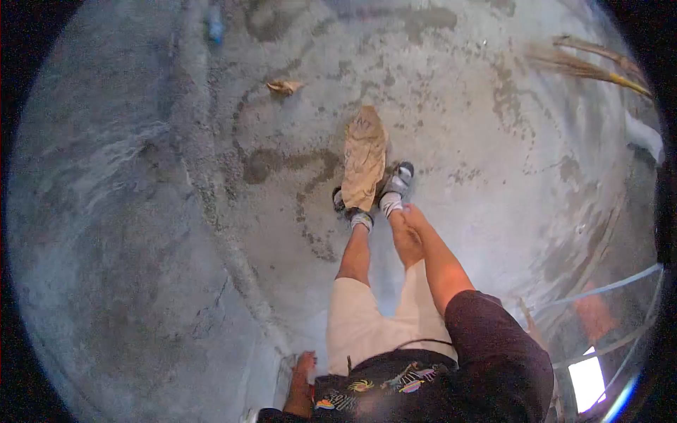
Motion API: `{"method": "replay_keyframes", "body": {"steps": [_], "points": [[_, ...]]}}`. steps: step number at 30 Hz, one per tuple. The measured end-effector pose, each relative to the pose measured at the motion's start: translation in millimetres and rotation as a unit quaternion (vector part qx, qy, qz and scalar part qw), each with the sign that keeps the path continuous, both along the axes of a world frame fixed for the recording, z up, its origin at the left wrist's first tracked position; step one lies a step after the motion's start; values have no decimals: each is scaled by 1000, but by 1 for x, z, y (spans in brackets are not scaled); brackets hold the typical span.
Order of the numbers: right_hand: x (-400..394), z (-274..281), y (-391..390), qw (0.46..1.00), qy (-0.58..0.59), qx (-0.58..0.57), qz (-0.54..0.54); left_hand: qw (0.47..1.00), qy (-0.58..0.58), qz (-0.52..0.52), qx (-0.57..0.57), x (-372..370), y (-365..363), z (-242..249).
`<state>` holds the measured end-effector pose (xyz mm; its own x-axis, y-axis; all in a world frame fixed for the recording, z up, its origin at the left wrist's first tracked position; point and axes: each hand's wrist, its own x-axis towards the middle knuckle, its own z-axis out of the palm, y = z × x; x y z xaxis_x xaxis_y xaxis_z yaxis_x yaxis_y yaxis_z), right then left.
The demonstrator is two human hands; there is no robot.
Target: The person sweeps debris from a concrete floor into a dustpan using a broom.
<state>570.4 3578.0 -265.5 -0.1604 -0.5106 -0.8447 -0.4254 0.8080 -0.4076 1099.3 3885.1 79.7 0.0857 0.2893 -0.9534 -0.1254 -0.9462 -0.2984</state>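
A creased brown paper piece (364, 158) lies in front of my feet, its near end over my left shoe. Dark markings show near its far end. My right arm reaches down along my right leg, and my right hand (412, 216) is beside the shin, just above the white sock; its fingers are too unclear to read. Low at my left side, my left hand (305, 362) hangs beside my shorts near a pale edge, fingers loosely apart, nothing seen in it. Both shoes (400, 178) stand on the grey floor (479, 211).
A small crumpled brown scrap (284, 87) lies farther out. A blue item (215, 27) is at the top left. Blurred sticks or a broom (599, 70) lie at the upper right. A rough ridge (243, 275) runs along the left; a pale blue bar (599, 287) crosses the lower right.
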Motion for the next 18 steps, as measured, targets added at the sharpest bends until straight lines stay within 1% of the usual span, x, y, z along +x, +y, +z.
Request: {"method": "replay_keyframes", "body": {"steps": [1, 2, 3, 4, 5, 6, 7, 9, 10, 11, 12, 13, 14, 15, 16, 17, 18], "points": [[11, -60, 18, 990, -71, 29, -115, 999, 44, -17, 8, -15, 6, 24], [22, -43, -16, 989, -75, 44, -118, 996, -27, 72, 51, -33, 6, 38], [33, -18, -55, 971, -133, 166, -112, 978, -101, 157, 93, -46, 5, 46], [41, -36, -47, 967, -138, 178, -116, 981, -56, 175, 59, -44, 22, 44], [49, -52, -43, 982, -136, 124, -51, 981, -12, 194, 20, -41, 38, 42], [58, -72, -51, 989, -134, 57, 17, 983, -115, 141, 36, -61, 29, 47], [66, -86, -56, 988, -144, 46, 19, 971, -217, 90, 44, -84, 21, 44], [77, -99, -56, 974, -164, 96, -124, 987, -129, -23, 88, -80, 39, 28], [78, -115, -55, 965, -190, 92, -153, 985, -148, -30, 84, -87, 19, 27], [82, -128, -48, 954, -214, 92, -187, 988, -63, -132, -50, -95, 1, 35], [78, -125, -56, 951, -227, 144, -155, 955, 36, -241, -170, -91, -34, 49], [58, -119, -73, 949, -228, 188, -108, 954, 37, -246, -169, -84, -40, 45], [54, -120, -80, 949, -229, 186, -109, 979, -15, -180, -99, -81, -45, 39], [52, -116, -81, 964, -192, 151, -105, 991, -68, -110, -23, -76, -44, 40], [49, -109, -81, 976, -153, 116, -101, 931, -26, -363, -39, -72, -49, 36], [43, -108, -78, 977, -154, 113, -100, 931, -28, -362, -41, -82, -62, 29], [39, -91, -80, 983, -141, 65, -103, 883, -29, -460, -91, -89, -84, 27]]}}
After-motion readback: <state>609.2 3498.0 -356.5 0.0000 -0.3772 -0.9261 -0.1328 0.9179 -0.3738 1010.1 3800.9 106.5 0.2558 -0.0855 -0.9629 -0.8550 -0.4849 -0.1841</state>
